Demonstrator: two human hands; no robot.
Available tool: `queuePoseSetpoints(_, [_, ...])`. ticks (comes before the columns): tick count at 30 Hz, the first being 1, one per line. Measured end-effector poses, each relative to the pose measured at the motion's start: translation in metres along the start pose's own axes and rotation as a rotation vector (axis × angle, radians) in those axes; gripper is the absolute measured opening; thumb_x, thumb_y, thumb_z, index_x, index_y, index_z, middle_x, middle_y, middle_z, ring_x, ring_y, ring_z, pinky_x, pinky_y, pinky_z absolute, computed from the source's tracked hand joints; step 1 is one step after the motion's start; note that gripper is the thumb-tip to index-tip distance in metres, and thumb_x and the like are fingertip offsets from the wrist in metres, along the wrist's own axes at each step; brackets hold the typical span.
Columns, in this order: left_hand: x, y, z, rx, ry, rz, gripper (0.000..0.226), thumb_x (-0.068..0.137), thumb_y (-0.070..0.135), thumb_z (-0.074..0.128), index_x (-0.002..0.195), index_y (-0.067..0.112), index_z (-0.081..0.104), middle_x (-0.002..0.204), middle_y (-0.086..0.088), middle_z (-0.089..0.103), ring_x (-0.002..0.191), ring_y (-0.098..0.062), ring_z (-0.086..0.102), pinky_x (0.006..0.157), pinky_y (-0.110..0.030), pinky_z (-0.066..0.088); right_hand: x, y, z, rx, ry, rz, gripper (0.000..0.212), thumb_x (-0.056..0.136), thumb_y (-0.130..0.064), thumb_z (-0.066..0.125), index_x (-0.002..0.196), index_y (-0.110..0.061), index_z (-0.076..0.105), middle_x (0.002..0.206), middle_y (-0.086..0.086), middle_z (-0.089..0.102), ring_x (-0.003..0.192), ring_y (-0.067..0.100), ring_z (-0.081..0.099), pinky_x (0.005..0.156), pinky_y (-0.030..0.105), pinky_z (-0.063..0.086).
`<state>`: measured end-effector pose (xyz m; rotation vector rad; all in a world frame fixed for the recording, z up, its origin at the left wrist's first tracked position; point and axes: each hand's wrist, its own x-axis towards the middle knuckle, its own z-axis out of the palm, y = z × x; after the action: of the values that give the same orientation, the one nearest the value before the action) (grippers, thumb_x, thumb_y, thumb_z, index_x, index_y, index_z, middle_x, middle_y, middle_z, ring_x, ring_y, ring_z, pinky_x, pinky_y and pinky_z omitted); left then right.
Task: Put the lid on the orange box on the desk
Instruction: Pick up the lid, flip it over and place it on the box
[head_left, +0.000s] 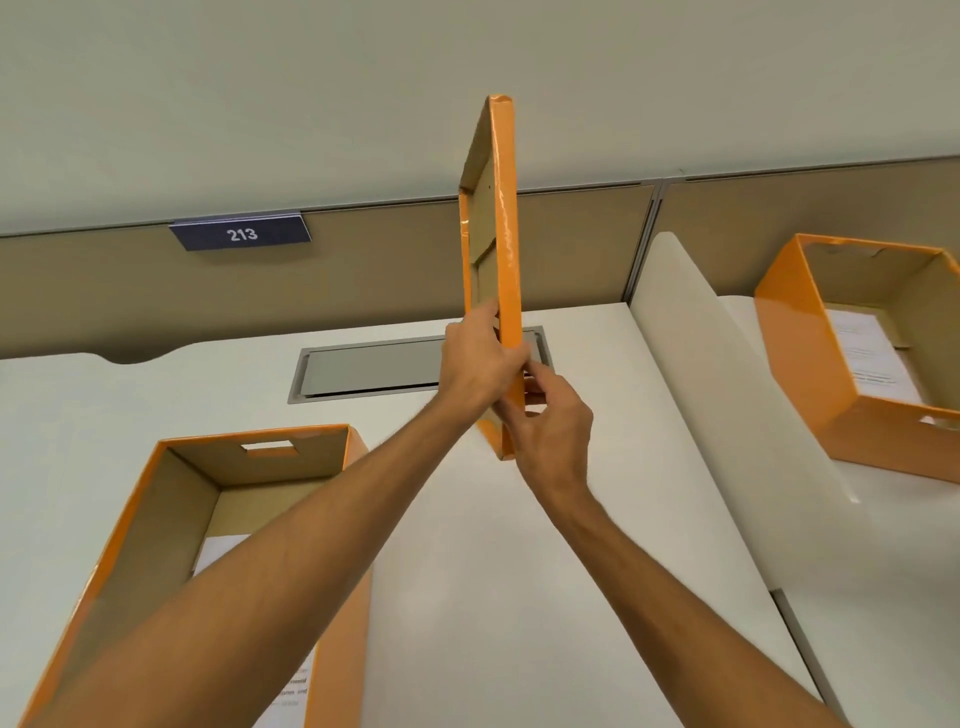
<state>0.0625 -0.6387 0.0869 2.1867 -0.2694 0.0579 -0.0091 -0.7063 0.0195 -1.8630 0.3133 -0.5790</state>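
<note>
The orange lid (506, 249) stands on edge in the air above the middle of the white desk (467, 545), its brown cardboard inside facing left. My left hand (480, 361) grips its lower part from the left, thumb on the inside face. My right hand (545, 431) pinches the lid's bottom corner from the right. An open orange box (156, 519) with papers inside sits on the desk at lower left, partly covered by my left forearm.
A second open orange box (810, 384) with papers stands on the neighbouring desk at right, behind a white divider panel (717, 395). A grey cable hatch (374, 369) is set into the desk at the back. A "213" sign (241, 235) hangs on the partition.
</note>
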Motion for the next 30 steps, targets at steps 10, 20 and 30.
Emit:
queuePoseSetpoints(10, [-0.015, -0.029, -0.046, -0.414, -0.153, -0.111, 0.046, 0.088, 0.020, 0.075, 0.128, 0.017, 0.053, 0.123, -0.006, 0.068, 0.104, -0.025, 0.070, 0.089, -0.047, 0.058, 0.025, 0.010, -0.018, 0.012, -0.077, 0.055, 0.035, 0.093, -0.035, 0.070, 0.122, -0.015, 0.071, 0.113, -0.001, 0.072, 0.097, 0.006, 0.066, 0.085, 0.027, 0.057])
queuePoseSetpoints(20, [-0.028, -0.072, -0.110, -0.588, -0.388, -0.196, 0.067, 0.078, 0.025, 0.077, 0.139, 0.022, 0.050, 0.119, -0.003, 0.074, 0.108, -0.022, 0.071, 0.084, -0.043, 0.057, 0.064, 0.035, -0.044, 0.069, -0.239, 0.472, 0.066, 0.092, -0.051, 0.066, 0.147, -0.021, 0.044, 0.143, 0.003, 0.054, 0.122, 0.026, 0.054, 0.095, 0.046, 0.048])
queuePoseSetpoints(30, [-0.047, -0.122, -0.168, -0.641, -0.364, -0.270, 0.066, 0.080, 0.023, 0.072, 0.142, 0.020, 0.048, 0.124, -0.007, 0.072, 0.114, -0.026, 0.068, 0.087, -0.046, 0.055, 0.040, 0.019, -0.044, 0.185, -0.271, 0.467, 0.046, 0.094, -0.019, 0.069, 0.138, -0.013, 0.057, 0.128, 0.007, 0.066, 0.113, 0.030, 0.064, 0.093, 0.052, 0.053])
